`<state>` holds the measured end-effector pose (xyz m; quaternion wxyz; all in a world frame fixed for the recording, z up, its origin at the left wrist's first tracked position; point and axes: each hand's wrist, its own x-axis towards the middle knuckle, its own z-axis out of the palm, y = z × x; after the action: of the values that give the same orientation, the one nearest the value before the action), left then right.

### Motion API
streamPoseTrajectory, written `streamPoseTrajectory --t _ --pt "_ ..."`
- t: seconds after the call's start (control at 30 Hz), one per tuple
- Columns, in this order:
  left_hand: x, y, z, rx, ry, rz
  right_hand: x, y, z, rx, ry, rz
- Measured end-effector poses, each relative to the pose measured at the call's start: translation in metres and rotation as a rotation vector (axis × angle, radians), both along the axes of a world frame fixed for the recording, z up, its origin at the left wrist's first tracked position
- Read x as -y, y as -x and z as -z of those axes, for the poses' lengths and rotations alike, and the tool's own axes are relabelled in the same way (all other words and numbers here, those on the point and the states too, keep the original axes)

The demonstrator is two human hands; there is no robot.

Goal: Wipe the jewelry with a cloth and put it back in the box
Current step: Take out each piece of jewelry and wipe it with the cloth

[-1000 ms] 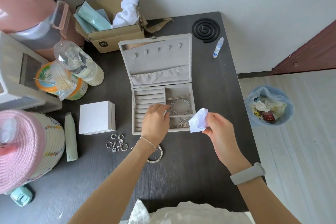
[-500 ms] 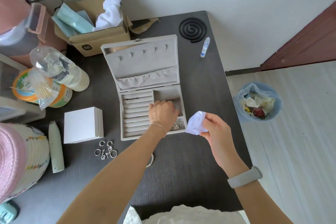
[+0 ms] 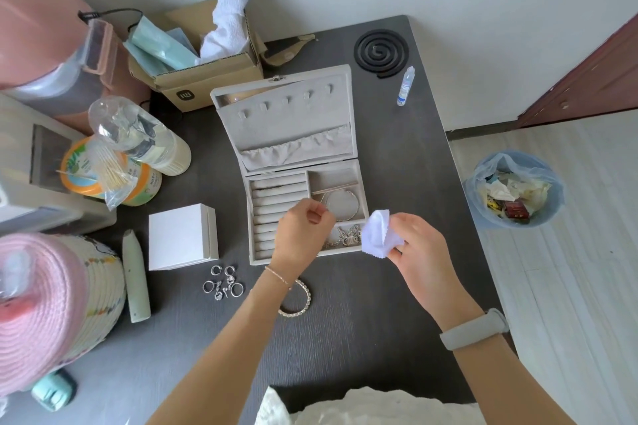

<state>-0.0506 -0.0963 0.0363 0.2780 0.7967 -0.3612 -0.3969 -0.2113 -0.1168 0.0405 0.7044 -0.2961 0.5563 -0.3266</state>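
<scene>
The grey jewelry box (image 3: pixel 347 79) lies open on the dark table (image 3: pixel 345 338). A silver bangle (image 3: pixel 345 205) sits in its right compartment, and chains (image 3: pixel 347 238) fill the one below it. My left hand (image 3: pixel 302 229) hovers over the ring rolls with its fingers curled, pinching the bangle's left rim. At the box's front right corner, my right hand (image 3: pixel 419 252) pinches a small white cloth (image 3: pixel 376 235). Several rings (image 3: pixel 224 283) and a beaded bracelet (image 3: pixel 300 300) lie on the table in front of the box.
A white box (image 3: pixel 181 240) and a pale green tube (image 3: pixel 134 279) lie left of the rings. Bottles, a tin and a cardboard box (image 3: pixel 207 79) crowd the back left. A mosquito coil (image 3: pixel 381 52) and a dropper bottle (image 3: pixel 405 84) sit at the back right. A bin (image 3: pixel 514 190) stands on the floor.
My left hand went into the box's right compartment and has drawn back a little, now pinching at the bangle. The right hand keeps hold of the cloth. The view has shifted.
</scene>
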Motion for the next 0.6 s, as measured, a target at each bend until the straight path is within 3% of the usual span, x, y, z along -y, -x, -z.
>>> streamPoseTrajectory --t 0.13,0.27,0.43,0.6 --pt "-0.020 -0.002 -0.015 -0.262 0.073 -0.060 0.000 -0.004 0.000 -0.031 0.017 -0.012" --pt "-0.034 0.009 -0.024 -0.388 0.168 -0.048 -0.005 -0.008 -0.008 0.004 0.063 -0.056" --pt "-0.043 0.013 -0.037 -0.405 0.244 0.018 -0.010 -0.012 -0.020 -0.132 0.292 -0.086" --pt "-0.047 0.008 -0.049 -0.382 0.291 0.035 -0.014 -0.018 -0.040 -0.240 0.548 -0.312"
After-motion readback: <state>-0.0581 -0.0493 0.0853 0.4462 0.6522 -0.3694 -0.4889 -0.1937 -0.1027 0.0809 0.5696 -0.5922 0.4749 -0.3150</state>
